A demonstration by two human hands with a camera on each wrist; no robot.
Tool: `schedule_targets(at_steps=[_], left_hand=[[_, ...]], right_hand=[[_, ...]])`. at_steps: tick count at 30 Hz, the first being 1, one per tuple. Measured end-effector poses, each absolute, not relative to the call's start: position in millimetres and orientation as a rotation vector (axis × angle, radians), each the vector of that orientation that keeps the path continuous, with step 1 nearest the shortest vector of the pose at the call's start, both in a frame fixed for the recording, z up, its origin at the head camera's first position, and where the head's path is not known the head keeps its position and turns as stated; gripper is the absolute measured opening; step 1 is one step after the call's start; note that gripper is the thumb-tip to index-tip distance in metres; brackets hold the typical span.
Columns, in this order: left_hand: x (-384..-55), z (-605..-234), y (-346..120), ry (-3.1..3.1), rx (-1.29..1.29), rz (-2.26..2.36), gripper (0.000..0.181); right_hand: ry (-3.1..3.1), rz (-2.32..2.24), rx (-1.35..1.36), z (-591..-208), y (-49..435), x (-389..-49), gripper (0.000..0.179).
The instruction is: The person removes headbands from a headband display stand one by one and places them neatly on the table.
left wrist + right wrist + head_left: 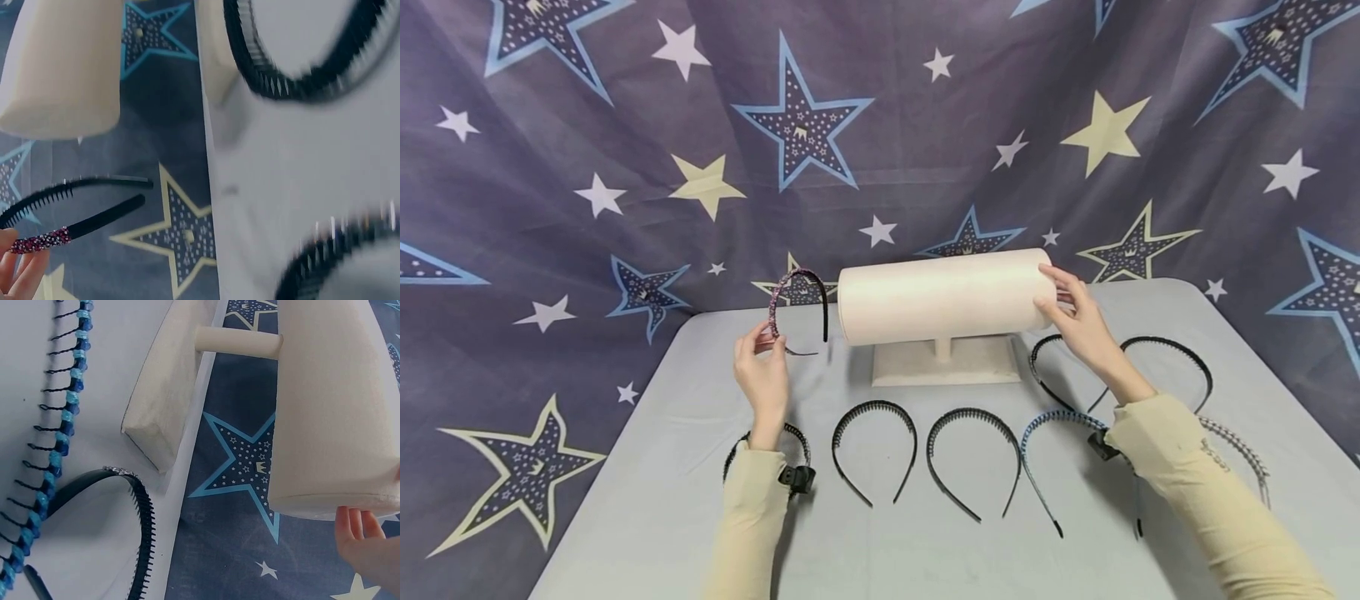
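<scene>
My left hand (762, 371) pinches a headband (772, 312) near one end and holds it up at the left end of the display stand. Pink and purple sparkles cover part of its black band, and teeth line the inside in the left wrist view. The stand has a cream padded roll (943, 296) on a short post above a flat base (945, 362). At the roll's right end, my right hand (1082, 321) rests spread fingers and thumb against the edge. In the right wrist view, straight fingertips (357, 519) touch the end face. No headband shows on the roll.
Several headbands lie on the pale table: black ones (874, 406) (973, 412) in front, a blue beaded one (1060, 417), a whitish one (1236, 442) at right, and black ones (1172, 342) behind my right forearm. A star-patterned curtain (887, 167) hangs behind.
</scene>
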State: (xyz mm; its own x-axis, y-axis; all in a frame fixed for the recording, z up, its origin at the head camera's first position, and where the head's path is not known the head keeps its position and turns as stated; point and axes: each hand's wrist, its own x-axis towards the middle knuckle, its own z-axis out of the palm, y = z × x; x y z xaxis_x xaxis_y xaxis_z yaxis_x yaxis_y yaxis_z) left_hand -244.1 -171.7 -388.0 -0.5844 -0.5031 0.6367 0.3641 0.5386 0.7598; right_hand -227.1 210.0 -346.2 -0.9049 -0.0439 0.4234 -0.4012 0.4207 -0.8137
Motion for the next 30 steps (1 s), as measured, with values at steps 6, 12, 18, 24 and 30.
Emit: schedule_targets(at_steps=[6,12,18,24,30], left_hand=[[-245,-387,-193,-1.911,0.115,-1.095,0.025],[-247,-382,-211,-1.991,0.107,-1.112,0.024],[-253,-380,-226,-2.07,0.119,-1.087,0.025],[-263,-383,-236,-2.178,0.112,-1.044,0.023],[-274,-388,-243,-2.262,0.138,-1.022,0.022]], right_hand=[[-2.343,1.478,0.389,-360,219,-239,0.047],[-2.341,1.455,0.411,-370,226,-249,0.048],[-2.335,1.462,0.401,-363,220,-243,0.047],[-2.329,1.472,0.391,-348,210,-229,0.045],[-2.346,1.48,0.385,-346,210,-228,0.045]])
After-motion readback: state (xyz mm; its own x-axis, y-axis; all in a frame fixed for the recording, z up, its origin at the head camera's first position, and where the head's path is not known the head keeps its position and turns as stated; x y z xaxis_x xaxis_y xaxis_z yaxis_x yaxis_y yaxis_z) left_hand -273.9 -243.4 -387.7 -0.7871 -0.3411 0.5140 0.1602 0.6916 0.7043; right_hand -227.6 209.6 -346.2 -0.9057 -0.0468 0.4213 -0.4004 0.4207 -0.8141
